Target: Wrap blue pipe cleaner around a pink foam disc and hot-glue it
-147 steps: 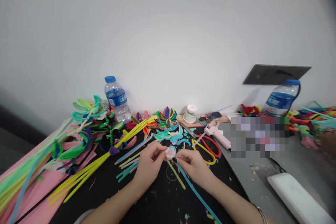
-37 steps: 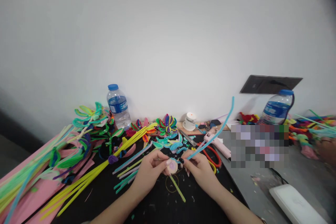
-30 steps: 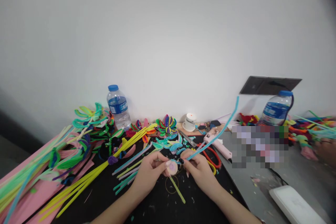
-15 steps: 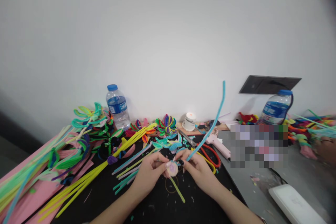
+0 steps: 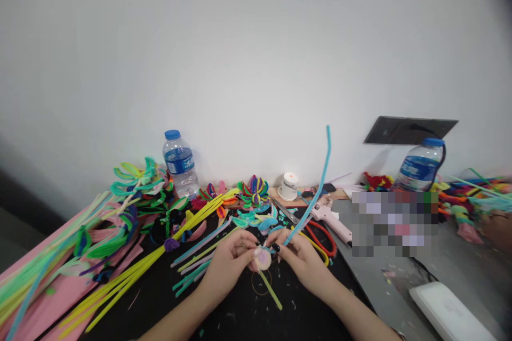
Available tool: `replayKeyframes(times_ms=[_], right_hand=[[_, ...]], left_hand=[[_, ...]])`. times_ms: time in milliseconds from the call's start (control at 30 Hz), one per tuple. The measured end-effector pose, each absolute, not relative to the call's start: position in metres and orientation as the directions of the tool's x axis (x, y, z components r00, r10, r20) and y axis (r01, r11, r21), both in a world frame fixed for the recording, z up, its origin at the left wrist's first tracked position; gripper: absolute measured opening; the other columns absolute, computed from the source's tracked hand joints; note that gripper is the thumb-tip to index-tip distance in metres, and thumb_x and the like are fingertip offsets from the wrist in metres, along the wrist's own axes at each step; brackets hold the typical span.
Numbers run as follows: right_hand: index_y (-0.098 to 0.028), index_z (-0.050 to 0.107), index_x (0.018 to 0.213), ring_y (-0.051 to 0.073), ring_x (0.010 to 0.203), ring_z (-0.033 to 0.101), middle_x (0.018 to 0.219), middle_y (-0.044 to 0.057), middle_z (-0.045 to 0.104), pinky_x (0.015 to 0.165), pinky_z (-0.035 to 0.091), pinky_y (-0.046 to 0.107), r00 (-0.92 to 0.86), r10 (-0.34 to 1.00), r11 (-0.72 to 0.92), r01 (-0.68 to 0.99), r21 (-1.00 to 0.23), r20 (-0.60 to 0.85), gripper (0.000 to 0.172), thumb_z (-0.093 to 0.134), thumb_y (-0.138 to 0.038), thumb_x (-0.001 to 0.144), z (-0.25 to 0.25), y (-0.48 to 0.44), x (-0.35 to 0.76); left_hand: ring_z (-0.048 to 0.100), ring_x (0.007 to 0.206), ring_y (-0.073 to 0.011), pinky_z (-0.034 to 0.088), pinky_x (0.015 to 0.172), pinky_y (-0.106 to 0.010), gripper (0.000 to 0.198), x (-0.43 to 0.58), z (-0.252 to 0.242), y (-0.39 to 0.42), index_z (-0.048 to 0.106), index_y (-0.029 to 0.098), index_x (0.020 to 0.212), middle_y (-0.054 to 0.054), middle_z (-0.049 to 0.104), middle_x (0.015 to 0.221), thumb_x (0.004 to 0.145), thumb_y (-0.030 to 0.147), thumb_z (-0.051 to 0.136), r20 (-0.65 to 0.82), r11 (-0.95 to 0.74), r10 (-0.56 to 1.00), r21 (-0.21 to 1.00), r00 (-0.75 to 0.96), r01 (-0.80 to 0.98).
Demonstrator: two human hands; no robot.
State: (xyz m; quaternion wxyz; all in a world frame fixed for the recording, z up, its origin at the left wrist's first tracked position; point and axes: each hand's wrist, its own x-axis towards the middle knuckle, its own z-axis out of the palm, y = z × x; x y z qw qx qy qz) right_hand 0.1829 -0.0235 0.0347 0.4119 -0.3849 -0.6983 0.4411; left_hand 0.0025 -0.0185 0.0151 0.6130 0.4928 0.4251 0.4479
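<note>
My left hand (image 5: pixel 228 264) pinches a small pink and purple coiled disc (image 5: pixel 263 259) that has a yellow-green stem (image 5: pixel 271 292) hanging down from it. My right hand (image 5: pixel 301 254) pinches a long light-blue pipe cleaner (image 5: pixel 316 194) right beside the disc. The pipe cleaner rises up and to the right, its free end bent over near the wall. Both hands hover close together above the black mat (image 5: pixel 240 309).
Yellow pipe cleaners (image 5: pixel 160 245) and pink sheets (image 5: pixel 60 298) lie at the left with finished pipe-cleaner flowers (image 5: pixel 253 186). Behind stand two water bottles (image 5: pixel 180 162) (image 5: pixel 418 166), a white spool (image 5: pixel 288 186), a pink glue gun (image 5: pixel 332 218), and red and yellow-handled tools (image 5: pixel 322 240). A white box (image 5: pixel 452 314) lies right.
The light-blue pipe cleaner swung from lying low towards me, round to the right, and now stands nearly upright. My hands stayed together at the disc.
</note>
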Motion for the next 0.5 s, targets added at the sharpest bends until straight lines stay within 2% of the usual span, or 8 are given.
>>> replayKeyframes(times_ms=[200,367,500], right_hand=[[-0.019,0.053,0.076,0.016,0.074,0.056,0.09,0.005,0.063,0.072,0.044,0.028,-0.359,0.9,0.321,0.158,-0.934,0.249,0.015,0.047,-0.028,0.087,0.0335,-0.023,0.1827],[-0.019,0.054,0.075,0.017,0.075,0.057,0.088,0.005,0.063,0.071,0.044,0.029,-0.356,0.904,0.302,0.141,-0.943,0.237,0.016,0.048,-0.029,0.086,0.0331,-0.0233,0.1822],[-0.019,0.053,0.074,0.015,0.071,0.056,0.088,0.005,0.062,0.07,0.045,0.028,-0.34,0.914,0.276,0.123,-0.953,0.221,0.015,0.049,-0.028,0.086,0.034,-0.0231,0.1819]], left_hand=[[0.058,0.048,-0.0135,0.046,0.051,-0.024,0.013,0.0023,0.0184,-0.0201,0.055,0.015,0.068,0.003,0.06,0.05,0.067,0.024,0.065,-0.081,0.096,0.971,0.994,0.225,-0.059],[0.058,0.048,-0.013,0.046,0.051,-0.024,0.012,0.0015,0.0182,-0.0211,0.055,0.015,0.066,0.002,0.06,0.051,0.07,0.023,0.064,-0.07,0.083,0.967,0.996,0.245,-0.043],[0.058,0.049,-0.0124,0.046,0.051,-0.024,0.011,0.0022,0.0175,-0.0201,0.054,0.015,0.071,0.003,0.059,0.053,0.071,0.022,0.063,-0.06,0.081,0.964,0.994,0.257,-0.071]])
